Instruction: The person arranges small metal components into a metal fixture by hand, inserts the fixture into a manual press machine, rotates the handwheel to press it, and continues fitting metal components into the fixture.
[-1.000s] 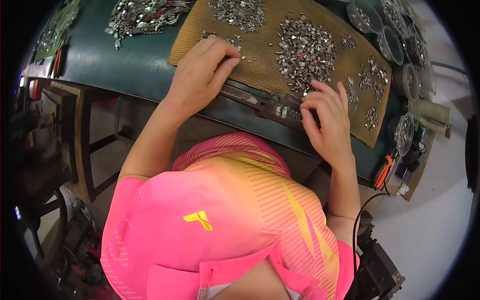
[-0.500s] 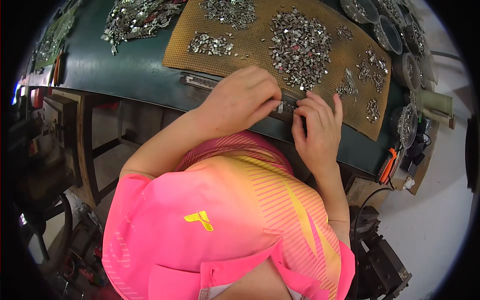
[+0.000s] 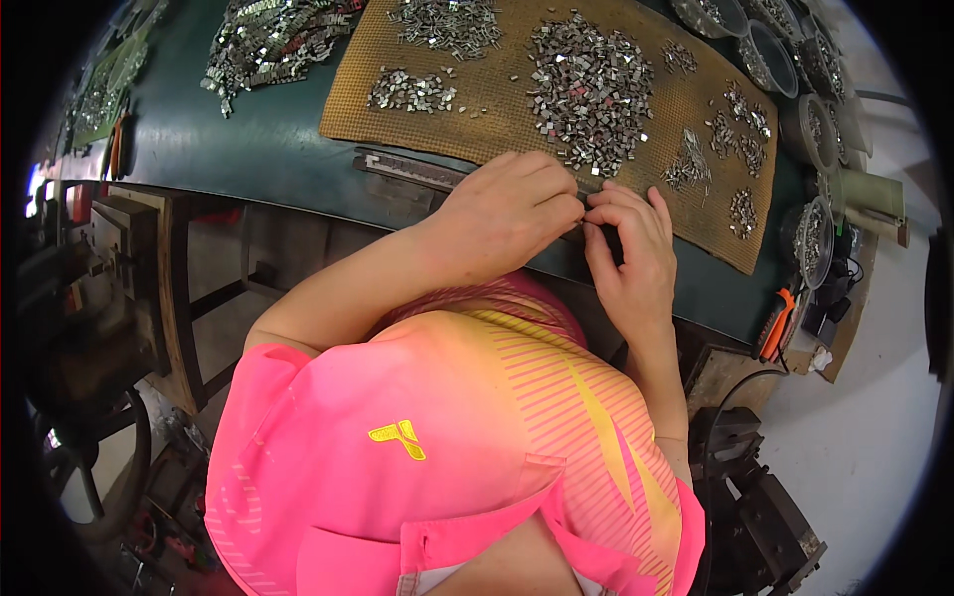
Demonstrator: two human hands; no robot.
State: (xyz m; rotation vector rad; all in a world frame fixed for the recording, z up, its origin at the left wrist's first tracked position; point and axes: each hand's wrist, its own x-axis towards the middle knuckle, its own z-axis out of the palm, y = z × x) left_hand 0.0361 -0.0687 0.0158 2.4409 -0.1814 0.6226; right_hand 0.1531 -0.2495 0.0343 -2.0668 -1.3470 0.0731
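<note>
1. my left hand point(image 3: 517, 211) reached inward over the near edge of the green tabletop point(image 3: 234, 149), palm down, its fingers curled and drawn together.
2. my right hand point(image 3: 634, 243) stood just beside it, thumb and index finger bent toward each other with a gap behind them, the other fingers loosely spread.
3. the fingertips of both hands nearly met; i cannot tell whether they pinched anything there, it being too small and covered.
4. the dark slotted metal bar point(image 3: 417, 172) lay along the table edge, one end showing to the left of my left hand, the rest running out of sight under that hand.
5. just beyond my fingertips was the brown textured mat point(image 3: 497, 119), and on it the big heap of small metal links point(image 3: 588, 94).
6. beyond my left wrist, on the same mat, were a smaller patch of shiny pieces point(image 3: 410, 91) and, farther, a heap of slim metal bits point(image 3: 447, 25).
7. past my right fingertips lay a cluster of thin pins point(image 3: 691, 164).
8. farther right of that hand were clear plastic bowls point(image 3: 787, 74) and an orange-handled tool point(image 3: 779, 323).
9. well beyond my left hand lay piled linked metal strips point(image 3: 273, 45).
</note>
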